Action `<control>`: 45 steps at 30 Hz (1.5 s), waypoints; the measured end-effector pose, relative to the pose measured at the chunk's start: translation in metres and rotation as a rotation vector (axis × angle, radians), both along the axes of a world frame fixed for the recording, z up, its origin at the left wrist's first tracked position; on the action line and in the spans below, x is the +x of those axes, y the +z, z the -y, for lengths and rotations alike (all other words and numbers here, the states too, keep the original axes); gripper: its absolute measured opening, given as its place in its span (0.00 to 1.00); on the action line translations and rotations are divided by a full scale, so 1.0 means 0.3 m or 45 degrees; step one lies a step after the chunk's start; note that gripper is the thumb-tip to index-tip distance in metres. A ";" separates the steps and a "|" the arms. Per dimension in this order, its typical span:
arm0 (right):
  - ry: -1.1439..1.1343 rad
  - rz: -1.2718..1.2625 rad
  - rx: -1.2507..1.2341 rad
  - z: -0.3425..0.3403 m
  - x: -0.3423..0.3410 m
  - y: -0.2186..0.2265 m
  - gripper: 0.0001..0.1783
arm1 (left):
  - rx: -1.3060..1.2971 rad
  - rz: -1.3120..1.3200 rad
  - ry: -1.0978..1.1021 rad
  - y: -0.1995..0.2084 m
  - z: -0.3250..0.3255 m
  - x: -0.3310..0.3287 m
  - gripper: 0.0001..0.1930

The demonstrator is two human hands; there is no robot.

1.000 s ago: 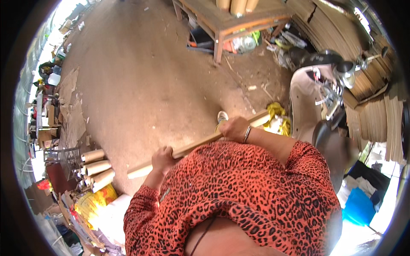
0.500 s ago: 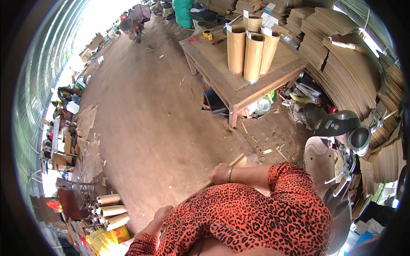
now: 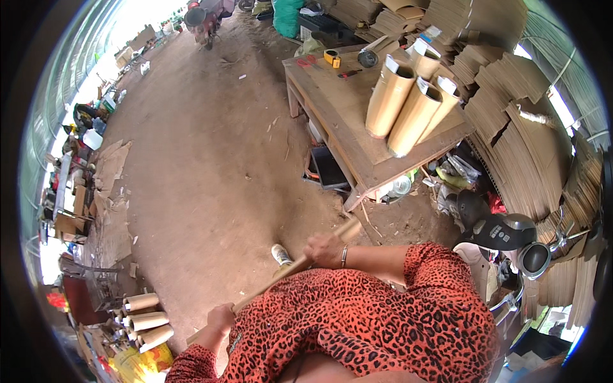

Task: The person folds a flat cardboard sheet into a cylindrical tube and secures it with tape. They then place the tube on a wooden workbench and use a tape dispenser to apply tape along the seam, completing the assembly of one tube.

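L fingers [image 3: 221,314]: round wood strip [image 3: 347,229] | R fingers [image 3: 314,247]: same, farther up | 4 tubes [image 3: 413,119] on tbl [image 3: 338,107]

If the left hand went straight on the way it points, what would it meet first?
Past the strip it grips, the left hand seemingly has a free way over the dirt floor; depth is unclear.

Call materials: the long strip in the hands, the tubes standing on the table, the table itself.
Long strip: wood, bamboo or stiff cardboard, can't tell; straight, pale tan, seemingly matte, no grain discernible.
Tubes: probably cardboard, maybe bamboo; smooth tan walls, soft sheen, open hollow tops.
Table: likely wood, dull finish; brown top, squared legs and rails.
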State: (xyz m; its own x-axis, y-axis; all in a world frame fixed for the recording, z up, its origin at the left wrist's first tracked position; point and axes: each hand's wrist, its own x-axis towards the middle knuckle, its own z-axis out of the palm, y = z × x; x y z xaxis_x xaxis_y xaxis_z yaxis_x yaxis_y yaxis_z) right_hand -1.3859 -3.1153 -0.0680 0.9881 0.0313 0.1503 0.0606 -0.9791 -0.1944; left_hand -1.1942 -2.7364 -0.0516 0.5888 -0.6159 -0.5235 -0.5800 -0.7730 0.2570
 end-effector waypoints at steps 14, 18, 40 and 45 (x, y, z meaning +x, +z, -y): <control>-0.292 -1.009 0.157 0.241 0.764 0.217 0.11 | 0.031 0.400 -0.302 0.086 0.351 0.945 0.27; -0.139 -1.177 0.154 0.351 0.981 0.225 0.12 | 0.340 0.123 -0.295 0.109 0.457 1.112 0.29; 0.003 -1.141 0.438 1.162 2.208 0.173 0.16 | 0.221 0.292 -0.128 0.287 1.131 2.187 0.23; -0.087 -0.769 0.163 1.346 2.505 0.202 0.15 | 0.314 -0.082 0.005 0.282 1.360 2.570 0.17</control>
State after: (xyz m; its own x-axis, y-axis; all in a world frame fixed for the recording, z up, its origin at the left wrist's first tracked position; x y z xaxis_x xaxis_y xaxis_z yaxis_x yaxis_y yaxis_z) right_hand -0.6346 -3.5191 -0.0075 0.8989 -0.0160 -0.4378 -0.1586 -0.9434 -0.2912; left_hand -0.4233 -3.1443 0.0332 0.5518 -0.4625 -0.6940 -0.5653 -0.8192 0.0965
